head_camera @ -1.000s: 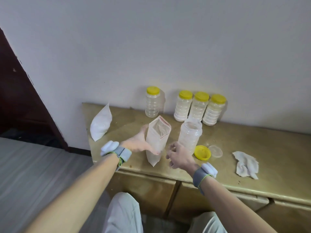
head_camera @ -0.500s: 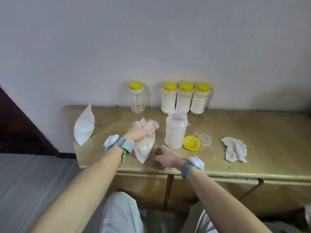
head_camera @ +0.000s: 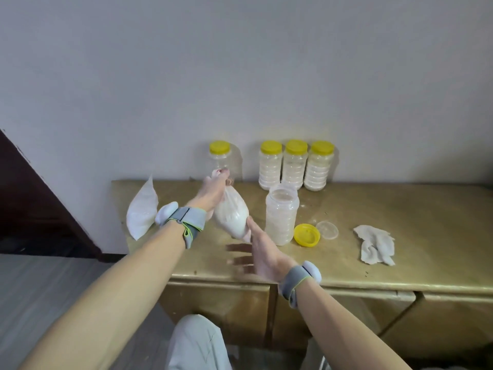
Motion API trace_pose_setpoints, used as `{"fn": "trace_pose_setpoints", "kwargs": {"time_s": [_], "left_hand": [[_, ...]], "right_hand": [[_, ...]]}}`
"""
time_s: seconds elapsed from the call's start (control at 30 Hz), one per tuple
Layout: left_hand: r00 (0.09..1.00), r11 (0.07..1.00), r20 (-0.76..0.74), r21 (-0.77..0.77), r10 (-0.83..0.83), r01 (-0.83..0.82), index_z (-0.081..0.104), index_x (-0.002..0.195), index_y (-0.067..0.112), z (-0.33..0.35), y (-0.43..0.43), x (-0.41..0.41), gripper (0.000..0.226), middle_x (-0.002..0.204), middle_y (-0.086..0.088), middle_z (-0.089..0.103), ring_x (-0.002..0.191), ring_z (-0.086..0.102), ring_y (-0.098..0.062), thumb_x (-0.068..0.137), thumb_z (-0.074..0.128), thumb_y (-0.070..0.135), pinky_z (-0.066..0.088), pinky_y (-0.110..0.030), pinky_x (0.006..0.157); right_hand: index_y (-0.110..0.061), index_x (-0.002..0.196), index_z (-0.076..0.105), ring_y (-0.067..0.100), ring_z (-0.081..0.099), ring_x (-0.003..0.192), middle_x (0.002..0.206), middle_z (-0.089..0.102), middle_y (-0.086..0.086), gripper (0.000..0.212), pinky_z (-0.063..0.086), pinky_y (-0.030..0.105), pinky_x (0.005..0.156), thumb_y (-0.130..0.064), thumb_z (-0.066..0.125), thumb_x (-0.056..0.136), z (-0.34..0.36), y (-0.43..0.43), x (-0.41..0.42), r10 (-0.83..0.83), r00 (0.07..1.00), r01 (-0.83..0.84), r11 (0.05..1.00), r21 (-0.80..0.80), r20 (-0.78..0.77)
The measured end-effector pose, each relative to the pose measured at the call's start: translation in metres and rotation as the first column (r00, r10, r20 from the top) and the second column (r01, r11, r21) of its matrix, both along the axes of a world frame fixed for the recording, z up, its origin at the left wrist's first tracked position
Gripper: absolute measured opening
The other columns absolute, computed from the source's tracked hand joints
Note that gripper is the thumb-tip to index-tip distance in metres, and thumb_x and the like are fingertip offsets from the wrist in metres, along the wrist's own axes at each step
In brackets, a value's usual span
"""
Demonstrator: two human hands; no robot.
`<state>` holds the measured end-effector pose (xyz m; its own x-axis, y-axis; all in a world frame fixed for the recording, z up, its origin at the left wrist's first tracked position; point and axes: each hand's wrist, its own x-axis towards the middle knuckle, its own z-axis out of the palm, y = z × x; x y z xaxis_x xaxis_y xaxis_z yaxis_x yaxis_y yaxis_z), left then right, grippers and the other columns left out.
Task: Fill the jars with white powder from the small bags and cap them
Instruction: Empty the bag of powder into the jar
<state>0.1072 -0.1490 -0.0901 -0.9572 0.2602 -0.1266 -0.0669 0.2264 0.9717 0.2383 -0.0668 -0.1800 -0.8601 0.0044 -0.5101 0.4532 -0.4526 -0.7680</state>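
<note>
My left hand (head_camera: pixel 213 192) grips the gathered top of a small clear bag of white powder (head_camera: pixel 231 214) and holds it lifted above the table. My right hand (head_camera: pixel 257 253) is spread with straight fingers under and beside the bag's bottom end, blurred by motion. An uncapped jar (head_camera: pixel 281 213) nearly full of powder stands just right of the bag. Its yellow cap (head_camera: pixel 306 235) lies on the table beside it, with a clear inner lid (head_camera: pixel 327 230) next to that.
Three filled, capped jars (head_camera: pixel 294 165) stand at the wall, with an empty capped jar (head_camera: pixel 220 158) to their left. Another powder bag (head_camera: pixel 141 210) leans at the table's left edge (head_camera: pixel 117 198). A crumpled white cloth (head_camera: pixel 376 244) lies to the right.
My left hand closed the bag's open top, gathered it and lifted the bag. My right hand opened from a curl and moved up to the bag's bottom.
</note>
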Motion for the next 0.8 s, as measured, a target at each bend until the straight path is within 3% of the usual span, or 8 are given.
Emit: {"fn": "trace_pose_setpoints", "kwargs": {"time_s": [0.1,0.23,0.3,0.43,0.53,0.67,0.73,0.8], "left_hand": [[1.0,0.989,0.001,0.15,0.012,-0.012,0.058,0.077,0.017,0.025,0.005,-0.002,0.023,0.097,-0.013,0.063,0.093,0.061,-0.028,0.099,0.055,0.015,0.052,-0.042,0.089],[0.999,0.962,-0.003,0.271,-0.037,0.037,0.06,0.076,0.014,0.059,0.008,-0.002,0.031,0.086,-0.007,0.062,0.079,0.058,-0.02,0.1,0.047,-0.001,0.048,-0.031,0.071],[0.996,0.951,0.016,0.301,-0.083,0.074,0.061,0.078,0.012,0.073,0.006,-0.003,0.031,0.083,-0.006,0.061,0.074,0.057,-0.019,0.102,0.046,0.0,0.048,-0.031,0.067],[0.992,0.943,-0.02,0.308,-0.125,0.125,0.061,0.084,0.014,0.094,0.007,0.003,0.026,0.083,-0.005,0.059,0.068,0.056,-0.018,0.104,0.045,0.006,0.051,-0.026,0.056],[0.961,0.987,-0.243,0.054,-0.131,0.148,0.065,0.092,0.019,0.099,0.011,0.003,0.025,0.087,0.001,0.062,0.076,0.062,-0.019,0.105,0.044,0.014,0.051,-0.03,0.068],[0.726,0.897,-0.619,-0.443,-0.301,-0.006,0.068,0.111,0.019,0.096,0.021,0.009,0.029,0.097,-0.004,0.067,0.094,0.062,-0.027,0.106,0.039,0.021,0.037,-0.026,0.072],[0.635,0.836,-0.666,-0.546,-0.391,-0.058,0.067,0.115,0.014,0.089,0.03,0.013,0.032,0.105,-0.014,0.07,0.099,0.064,-0.033,0.107,0.037,0.024,0.042,-0.032,0.076],[0.64,0.765,-0.615,-0.641,-0.46,-0.066,0.067,0.11,0.015,0.08,0.044,0.013,0.037,0.104,-0.019,0.071,0.099,0.065,-0.037,0.107,0.035,0.034,0.049,-0.038,0.079]], "right_hand": [[-0.01,0.125,0.065,0.028,0.064,0.081,0.118,0.069,0.012,0.081,0.046,0.031,0.061,-0.078,0.047,0.084,0.023,-0.011,-0.015,-0.123,0.983,0.086,0.963,-0.254,-0.135],[-0.006,0.114,0.069,0.022,0.065,0.072,0.102,0.068,0.011,0.069,0.053,0.027,0.059,-0.065,0.065,0.078,0.065,-0.012,-0.028,-0.287,0.937,0.16,0.86,-0.484,-0.2],[-0.008,0.106,0.071,0.021,0.065,0.068,0.092,0.068,0.01,0.061,0.054,0.025,0.056,-0.062,0.069,0.076,0.083,-0.005,-0.032,-0.328,0.922,0.175,0.826,-0.536,-0.205],[-0.007,0.107,0.068,0.019,0.06,0.06,0.081,0.065,0.01,0.05,0.048,0.018,0.043,-0.05,0.068,0.082,0.111,0.014,-0.037,-0.366,0.894,0.213,0.855,-0.473,-0.258],[-0.011,0.101,0.067,0.02,0.054,0.059,0.078,0.065,0.008,0.026,0.041,0.016,0.037,-0.034,0.065,0.087,0.129,0.03,-0.032,-0.437,0.847,0.306,0.866,-0.394,-0.302],[-0.013,0.094,0.065,0.021,0.056,0.058,0.074,0.067,0.005,0.012,0.042,0.016,0.041,-0.023,0.064,0.088,0.137,0.056,-0.02,-0.507,0.798,0.411,0.853,-0.322,-0.326],[-0.011,0.1,0.064,0.021,0.057,0.058,0.077,0.066,0.006,0.016,0.044,0.018,0.043,-0.022,0.064,0.088,0.135,0.07,-0.013,-0.523,0.783,0.45,0.85,-0.275,-0.336],[-0.011,0.105,0.063,0.021,0.059,0.059,0.081,0.064,0.008,0.021,0.045,0.021,0.043,-0.02,0.066,0.087,0.132,0.087,-0.005,-0.545,0.765,0.491,0.838,-0.237,-0.343]]}}
